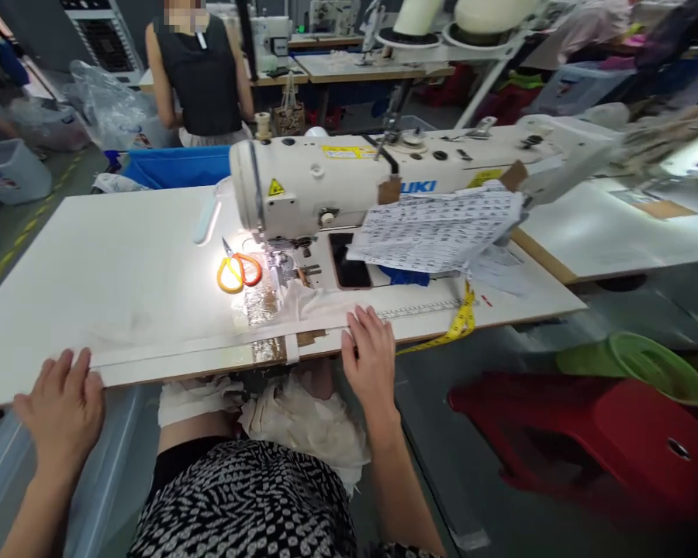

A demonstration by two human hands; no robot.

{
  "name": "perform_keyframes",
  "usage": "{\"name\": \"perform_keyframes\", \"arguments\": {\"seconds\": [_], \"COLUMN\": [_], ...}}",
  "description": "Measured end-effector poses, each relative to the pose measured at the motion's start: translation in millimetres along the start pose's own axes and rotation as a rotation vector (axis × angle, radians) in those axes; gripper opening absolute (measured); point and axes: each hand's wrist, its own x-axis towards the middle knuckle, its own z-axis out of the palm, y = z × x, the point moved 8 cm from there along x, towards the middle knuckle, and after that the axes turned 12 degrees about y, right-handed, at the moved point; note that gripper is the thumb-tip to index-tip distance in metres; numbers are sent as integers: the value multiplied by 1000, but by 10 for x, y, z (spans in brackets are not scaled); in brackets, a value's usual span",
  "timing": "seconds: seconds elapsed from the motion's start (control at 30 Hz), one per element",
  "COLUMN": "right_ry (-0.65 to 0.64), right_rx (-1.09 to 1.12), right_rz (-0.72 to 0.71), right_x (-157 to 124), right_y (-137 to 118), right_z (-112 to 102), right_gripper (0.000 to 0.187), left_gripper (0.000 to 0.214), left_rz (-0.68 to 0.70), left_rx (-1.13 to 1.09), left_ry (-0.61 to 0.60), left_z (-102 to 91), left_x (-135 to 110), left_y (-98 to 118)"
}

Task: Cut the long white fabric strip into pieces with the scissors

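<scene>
My left hand (63,407) rests on the front edge of the white sewing table (110,263), its fingers curled over the left end of a long white fabric strip (168,353). My right hand (369,353) lies flat with fingers stretched out on the strip's right end at the table edge. The strip runs along the front edge and up toward the needle of a white sewing machine (337,182). More cream fabric (302,422) hangs into my lap.
Orange-handled scissors (238,271) lie left of the needle. A phone (349,263), printed papers (436,229) and a yellow tape measure (462,322) sit to the right. A red stool (605,442) and green bowl (657,368) stand right. A person in black (201,74) stands behind.
</scene>
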Motion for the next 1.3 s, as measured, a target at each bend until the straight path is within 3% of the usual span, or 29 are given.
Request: {"name": "perform_keyframes", "arguments": {"seconds": [0.1, 0.17, 0.33, 0.43, 0.6, 0.7, 0.8, 0.9, 1.0, 1.07, 1.17, 1.3], "right_ry": [22, -25, -253, -322, -359, -445, -688, -939, -1048, -1092, -1115, -785], "right_rx": [74, 146, 218, 211, 170, 219, 370, 594, 724, 737, 709, 566], "right_rz": [-47, -113, -378, -548, -757, -599, -213, 86, 128, 39, -232, -639], "right_x": [54, 94, 193, 284, 376, 438, 415, 265, 185, 149, 90, 190], "right_y": [-181, -350, -630, -660, -731, -714, -639, -757, -1042, -1253, -1556, -1838], "right_z": [7, 76, 340, 442, 537, 545, 563, 518, 423, 375, 316, 189], "right_gripper": [26, 24, 25, 26, 26, 25, 21, 37, 30, 27, 35, 30], "left_gripper": [50, 47, 45, 49, 55, 44, 27, 33, 36, 36, 32, 27], "left_rz": [23, 88, 221, 293, 362, 368, 281, -15, -247, -306, -291, -225], "left_rx": [127, 65, -11, 11, -39, -130, -218, -360, -590, -706, -787, -870], "left_ry": [97, 82, -189, -280, -266, -230, -264, -536, -911, -995, -1003, -1033], "left_z": [-86, -60, 206, 299, 269, 171, 55, 86, 181, 204, 245, 295], "left_x": [34, 42, -17, -44, -17, 13, 34, -29, -212, -218, -123, -21], "left_y": [170, 324, 610, 657, 580, 518, 441, 356, 536, 729, 991, 1236]}}
